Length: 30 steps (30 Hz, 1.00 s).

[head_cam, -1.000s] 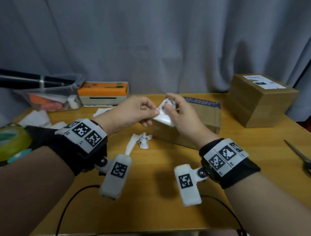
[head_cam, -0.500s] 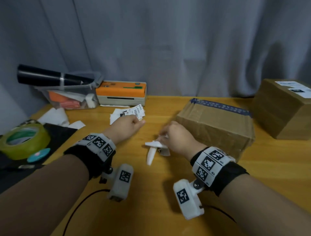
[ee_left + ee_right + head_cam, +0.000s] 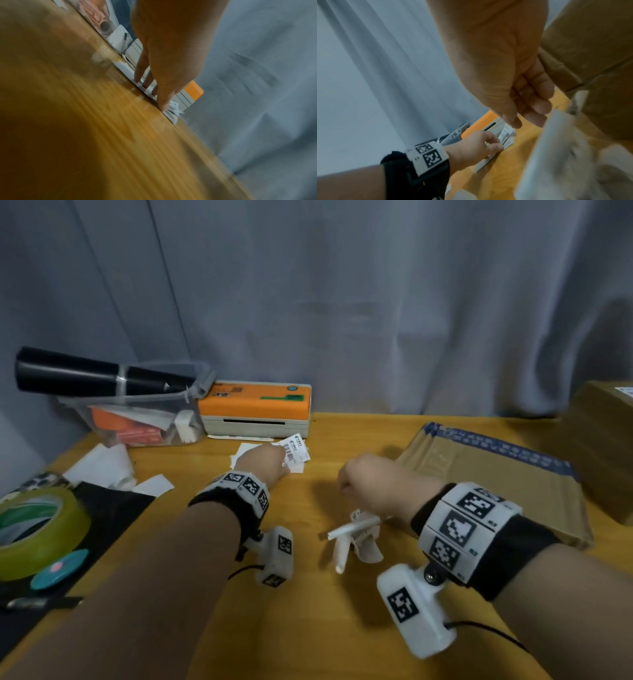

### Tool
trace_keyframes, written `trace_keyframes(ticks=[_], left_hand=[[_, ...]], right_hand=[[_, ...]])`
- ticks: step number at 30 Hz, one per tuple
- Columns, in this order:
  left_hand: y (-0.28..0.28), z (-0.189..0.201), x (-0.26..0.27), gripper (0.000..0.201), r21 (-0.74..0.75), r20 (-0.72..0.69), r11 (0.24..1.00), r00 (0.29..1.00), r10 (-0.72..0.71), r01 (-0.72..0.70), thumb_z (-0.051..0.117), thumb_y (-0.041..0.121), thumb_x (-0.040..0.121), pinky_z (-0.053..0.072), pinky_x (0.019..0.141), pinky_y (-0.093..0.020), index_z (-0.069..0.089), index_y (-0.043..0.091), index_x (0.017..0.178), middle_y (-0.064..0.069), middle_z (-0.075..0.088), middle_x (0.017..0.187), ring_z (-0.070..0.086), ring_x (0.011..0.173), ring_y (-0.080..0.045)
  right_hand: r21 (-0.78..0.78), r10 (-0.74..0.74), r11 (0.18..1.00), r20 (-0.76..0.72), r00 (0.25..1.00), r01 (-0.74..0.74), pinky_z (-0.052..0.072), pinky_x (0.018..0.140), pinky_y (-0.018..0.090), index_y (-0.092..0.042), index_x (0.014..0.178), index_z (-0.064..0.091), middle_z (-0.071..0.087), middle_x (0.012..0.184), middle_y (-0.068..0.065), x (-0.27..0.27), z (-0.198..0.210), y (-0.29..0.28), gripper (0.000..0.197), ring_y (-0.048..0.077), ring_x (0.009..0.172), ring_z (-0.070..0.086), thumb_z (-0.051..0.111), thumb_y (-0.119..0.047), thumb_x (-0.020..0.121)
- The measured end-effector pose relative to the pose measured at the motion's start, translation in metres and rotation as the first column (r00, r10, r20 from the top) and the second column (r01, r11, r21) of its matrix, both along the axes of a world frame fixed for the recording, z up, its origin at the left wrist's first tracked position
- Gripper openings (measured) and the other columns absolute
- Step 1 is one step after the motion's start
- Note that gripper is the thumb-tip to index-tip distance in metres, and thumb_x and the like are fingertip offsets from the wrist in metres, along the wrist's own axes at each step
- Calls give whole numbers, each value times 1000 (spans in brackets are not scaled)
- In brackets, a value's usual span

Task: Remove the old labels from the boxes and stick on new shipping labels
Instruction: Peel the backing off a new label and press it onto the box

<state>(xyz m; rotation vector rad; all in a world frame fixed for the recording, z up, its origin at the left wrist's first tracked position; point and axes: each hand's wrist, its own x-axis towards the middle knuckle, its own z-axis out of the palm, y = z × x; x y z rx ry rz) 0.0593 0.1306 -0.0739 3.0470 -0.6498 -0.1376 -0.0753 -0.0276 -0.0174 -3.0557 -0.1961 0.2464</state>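
My left hand (image 3: 263, 463) reaches to a small stack of new white barcode labels (image 3: 296, 450) lying in front of the orange label printer (image 3: 255, 405). In the left wrist view its fingers (image 3: 142, 75) are straight, their tips touching the labels (image 3: 171, 116). My right hand (image 3: 370, 484) hovers with fingers curled and nothing in them, just above the crumpled old label scraps (image 3: 356, 537) on the table. A flat cardboard box (image 3: 496, 474) with blue tape lies to the right of that hand, its top bare.
A second, taller box (image 3: 609, 446) with a label stands at the far right. At the left are a clear bin (image 3: 137, 419) with a black roll (image 3: 85, 374) across it, loose white papers (image 3: 102, 463), a green tape roll (image 3: 41, 529) and a black mat (image 3: 102, 508).
Both hands left the box, where they held the peeled label. The right hand dropped the scrap on the table; the left hand moved back to the label stack by the printer.
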Motion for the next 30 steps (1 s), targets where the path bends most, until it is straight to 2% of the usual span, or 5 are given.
trace_keyframes(ticks=[6, 18, 21, 26, 30], left_hand=[[8, 4, 11, 19, -166, 63, 984, 995, 76, -64, 43, 11, 95, 38, 64, -32, 56, 2, 83, -14, 61, 87, 55, 78, -28], [21, 33, -6, 27, -699, 69, 704, 968, 242, -126, 51, 26, 96, 32, 56, -29, 55, 13, 72, -1, 49, 58, 45, 56, -18], [15, 58, -21, 23, -886, 133, 464, 956, 262, -3, 52, 21, 95, 38, 61, -28, 51, 11, 73, 0, 53, 66, 49, 61, -14], [-17, 102, -65, 12, -977, -213, -26, 977, -22, -214, 51, 8, 94, 55, 58, -23, 45, 8, 83, -15, 63, 87, 68, 73, -18], [-36, 125, -98, 10, -926, -308, -153, 925, -221, -345, 45, 3, 94, 58, 64, -27, 53, 6, 89, -13, 65, 89, 69, 80, -20]], right_hand=[[165, -97, 983, 126, 987, 76, 44, 71, 27, -14, 105, 65, 64, 100, 3, 18, 14, -3, 23, 19, 87, 57, 50, -28, 94], [502, -292, 848, 179, 940, 168, 48, 69, 29, -12, 102, 66, 63, 89, 3, 24, 17, -3, 21, 18, 78, 59, 50, -21, 94], [631, -335, 766, 231, 914, 121, 49, 74, 28, -11, 109, 65, 66, 103, 5, 19, 21, -5, 22, 15, 81, 59, 52, -22, 94], [812, -253, 574, 297, 921, -105, 37, 99, 19, -14, 133, 50, 53, 133, -2, 4, 42, -4, 54, 4, 117, 46, 68, -30, 85], [600, -72, 772, 410, 909, -209, 28, 113, 46, -25, 141, 36, 49, 136, -10, -10, 46, -8, 80, 11, 126, 46, 75, -39, 73]])
